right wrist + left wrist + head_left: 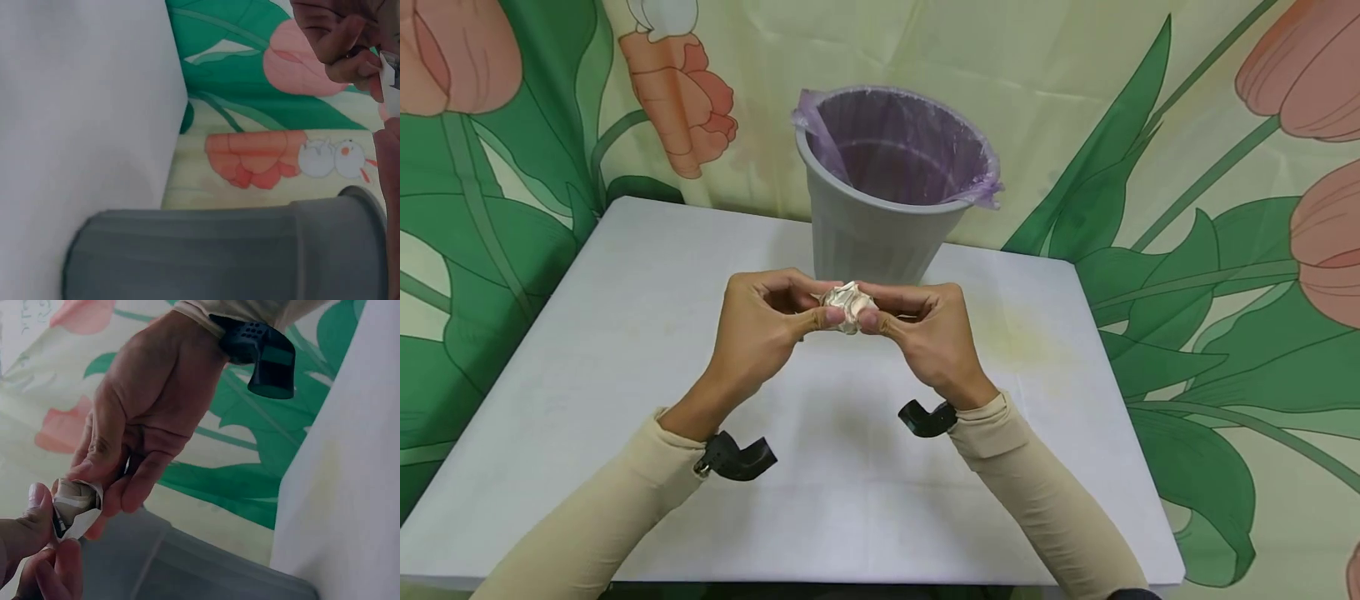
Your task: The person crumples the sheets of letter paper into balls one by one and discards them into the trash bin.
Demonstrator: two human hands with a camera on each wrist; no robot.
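Observation:
A small crumpled wrapper, shiny silvery white, is held up between both hands over the table, in front of the bin. My left hand pinches its left side between thumb and fingers. From the other side my right hand pinches it too, the thumbs close together. In the left wrist view the wrapper shows folded layers and a pale flap, with the right hand above it. Only a white edge of the wrapper shows at the right side of the right wrist view.
Behind the hands stands a grey trash bin, lined with a purple bag folded over its rim. It stands at the far edge of the white table. A curtain printed with tulips and leaves hangs behind.

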